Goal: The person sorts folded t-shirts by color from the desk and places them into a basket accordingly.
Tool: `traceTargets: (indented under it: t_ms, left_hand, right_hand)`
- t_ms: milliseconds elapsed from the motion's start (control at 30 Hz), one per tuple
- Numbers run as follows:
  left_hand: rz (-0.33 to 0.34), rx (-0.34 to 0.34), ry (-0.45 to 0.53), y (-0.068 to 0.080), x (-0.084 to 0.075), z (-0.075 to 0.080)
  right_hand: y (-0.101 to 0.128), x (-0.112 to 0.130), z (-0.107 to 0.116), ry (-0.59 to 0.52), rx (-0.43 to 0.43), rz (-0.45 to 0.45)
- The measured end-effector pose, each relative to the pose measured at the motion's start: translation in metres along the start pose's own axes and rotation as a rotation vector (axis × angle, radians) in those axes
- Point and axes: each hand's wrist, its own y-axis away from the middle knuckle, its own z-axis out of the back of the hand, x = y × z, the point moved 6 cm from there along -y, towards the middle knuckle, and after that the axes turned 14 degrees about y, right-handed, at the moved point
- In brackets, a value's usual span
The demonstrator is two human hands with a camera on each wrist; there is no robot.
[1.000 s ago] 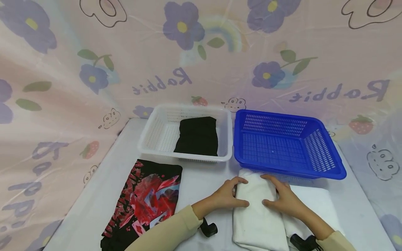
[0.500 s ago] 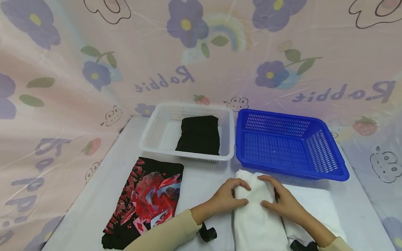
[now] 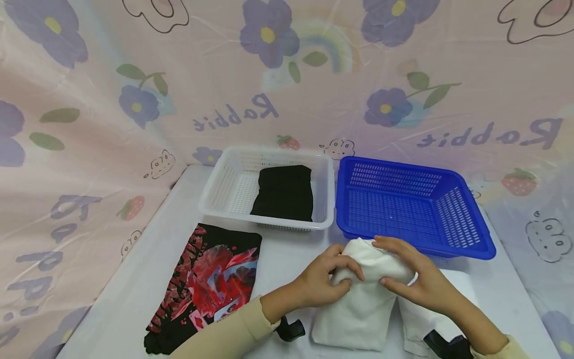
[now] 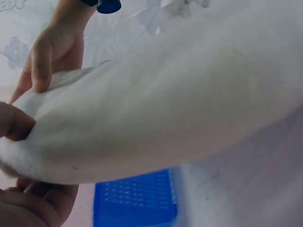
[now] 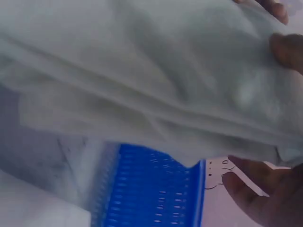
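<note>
A folded white cloth (image 3: 354, 319) is gripped near its far end by both hands. My left hand (image 3: 320, 279) holds its left edge, thumb on top and fingers beneath, as the left wrist view shows. On the opposite edge my right hand (image 3: 419, 271) grips with the thumb on the upper face and several fingers under the layers. In the right wrist view the white cloth (image 5: 142, 71) shows stacked folds and a loose lower layer. Its far end is raised, right by the front rim of the blue basket (image 3: 390, 209). A second folded white cloth (image 3: 430, 319) lies beneath my right forearm.
A white basket (image 3: 224, 194) left of the blue one holds a folded black cloth (image 3: 284, 192). A folded black garment with a red print (image 3: 215, 279) lies at the left on the white table (image 3: 175, 214). A patterned curtain (image 3: 179, 75) hangs behind and at the sides.
The white cloth has come up off the table at its far end and swung slightly left at the near end. Both hands have risen with it, the right shifting outward.
</note>
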Motion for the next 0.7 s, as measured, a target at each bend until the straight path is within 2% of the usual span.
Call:
traceTargets:
  t_ms: [267, 467, 600, 700]
  left_hand:
    - [-0.069, 0.063, 0.078, -0.006, -0.013, 0.010]
    - [-0.132, 0.111, 0.085, -0.009, -0.014, 0.015]
    - [-0.112, 0.101, 0.113, -0.009, -0.007, 0.017]
    - [-0.037, 0.077, 0.165, -0.006, 0.003, 0.019]
  right_hand:
    - [-0.015, 0.014, 0.012, 0.088, 0.065, 0.100]
    - [-0.022, 0.019, 0.013, 0.064, 0.094, 0.128]
    - [-0.024, 0.020, 0.008, 0.014, 0.124, 0.124]
    - [-0.024, 0.019, 0.004, -0.006, 0.130, 0.117]
